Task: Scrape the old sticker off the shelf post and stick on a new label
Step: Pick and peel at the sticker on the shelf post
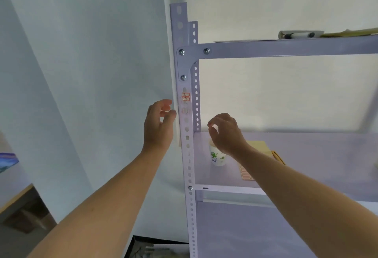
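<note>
Two hands: raised to the shelf post, one on each side of it, bare forearms reaching up from below.
Left hand (158, 123): just left of the post, a little below the sticker; fingers loosely curled and relaxed, nothing in them.
Right hand (225, 133): right of the post, above the paper cup; fingers curled, thumb and forefinger drawn close together; blur prevents telling whether they pinch anything.
Shelf post (188, 155): upright, pale, perforated along its length, bolted to the upper rail.
Old sticker (185, 96): red and white, on the front face of the post, below the lowest bracket bolt.
Label sheet (246, 173): flat on the middle shelf (317, 155), red-outlined labels, partly covered by the right forearm.
Paper cup (217, 156): upright on the middle shelf near the post, green print.
Yellow pad (258, 145): flat on the same shelf, beside the right wrist.
Marker (298, 34): lying on the top shelf.
</note>
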